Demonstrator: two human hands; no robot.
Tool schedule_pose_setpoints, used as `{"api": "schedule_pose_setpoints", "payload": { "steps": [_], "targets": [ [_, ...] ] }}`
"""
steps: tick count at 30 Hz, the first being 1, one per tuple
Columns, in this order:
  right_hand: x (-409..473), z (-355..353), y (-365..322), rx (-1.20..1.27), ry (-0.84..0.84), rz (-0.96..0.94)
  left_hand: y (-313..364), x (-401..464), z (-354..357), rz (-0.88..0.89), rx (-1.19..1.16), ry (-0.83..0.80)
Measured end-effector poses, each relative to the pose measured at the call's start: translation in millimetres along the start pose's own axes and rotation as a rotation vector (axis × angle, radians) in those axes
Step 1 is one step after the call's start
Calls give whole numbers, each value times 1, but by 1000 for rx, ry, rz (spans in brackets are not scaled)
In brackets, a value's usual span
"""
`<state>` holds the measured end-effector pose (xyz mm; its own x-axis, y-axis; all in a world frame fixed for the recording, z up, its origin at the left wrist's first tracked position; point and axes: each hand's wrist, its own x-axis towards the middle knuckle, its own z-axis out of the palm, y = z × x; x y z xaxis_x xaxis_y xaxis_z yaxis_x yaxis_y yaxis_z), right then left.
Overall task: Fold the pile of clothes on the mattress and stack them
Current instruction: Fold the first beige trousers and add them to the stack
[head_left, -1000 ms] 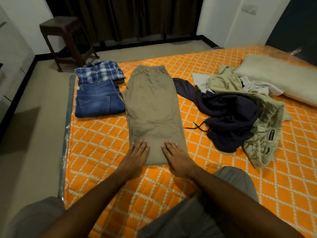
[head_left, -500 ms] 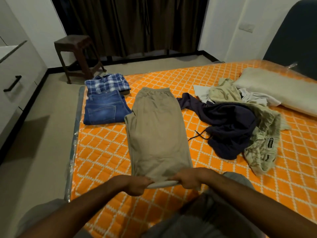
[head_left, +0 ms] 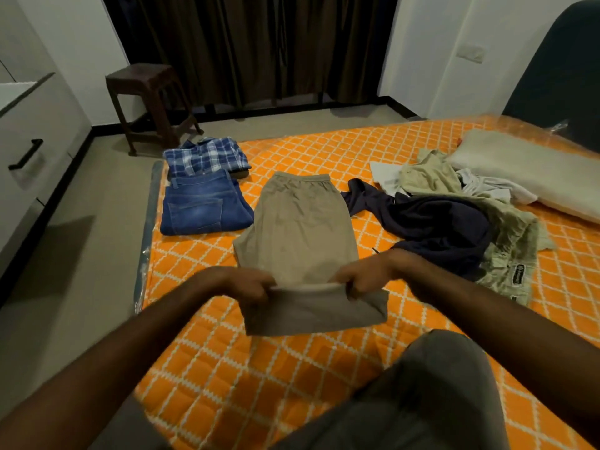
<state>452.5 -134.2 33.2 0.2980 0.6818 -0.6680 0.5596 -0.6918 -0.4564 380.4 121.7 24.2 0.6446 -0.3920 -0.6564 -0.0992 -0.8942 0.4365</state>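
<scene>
Khaki trousers [head_left: 297,228] lie lengthwise on the orange quilted mattress [head_left: 266,368], waistband at the far end. My left hand [head_left: 246,284] and my right hand [head_left: 363,277] each grip a corner of the near leg end and hold it lifted above the mattress, so the near part hangs in a fold below them. Folded blue jeans [head_left: 203,206] and a folded blue plaid shirt [head_left: 206,155] lie at the far left. An unfolded pile [head_left: 454,222] of navy, olive and white clothes lies to the right.
A pale pillow [head_left: 526,170] lies at the far right of the mattress. A dark wooden stool [head_left: 149,102] stands on the floor beyond the folded clothes, before dark curtains. White drawers [head_left: 29,151] line the left wall. My knee [head_left: 438,384] is at the near right.
My hands went from lying flat on the trousers' near end to gripping its corners. They have lifted that end up and away from me over the trousers.
</scene>
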Motion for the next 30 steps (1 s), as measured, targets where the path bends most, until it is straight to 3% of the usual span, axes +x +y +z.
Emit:
{"api": "schedule_pose_setpoints", "payload": {
  "steps": [4,8,12,13,15,17,18,21,25,30],
  "targets": [
    [13,-66,13,-91,201,55,-23,15,-53,13,-46,316],
    [43,-111,32,-186,518,151,-62,55,-80,-11,-81,738],
    [96,-98,56,-422,795,288,-87,101,-60,-142,236,1085],
    [110,-80,61,-411,773,274,-85,110,-47,-86,283,1039],
    [135,-34,68,-262,556,207,-78,125,-15,19,291,664],
    [149,18,72,-211,344,164,-75,134,21,-40,424,249],
    [151,39,74,-223,327,146,-75,138,37,-65,485,180],
    [156,80,84,-279,441,107,-73,145,62,-101,533,261],
    [147,88,81,-361,483,115,-65,144,75,-133,600,501],
    [132,88,75,-461,531,271,-53,127,70,-182,504,268]
  ]
}}
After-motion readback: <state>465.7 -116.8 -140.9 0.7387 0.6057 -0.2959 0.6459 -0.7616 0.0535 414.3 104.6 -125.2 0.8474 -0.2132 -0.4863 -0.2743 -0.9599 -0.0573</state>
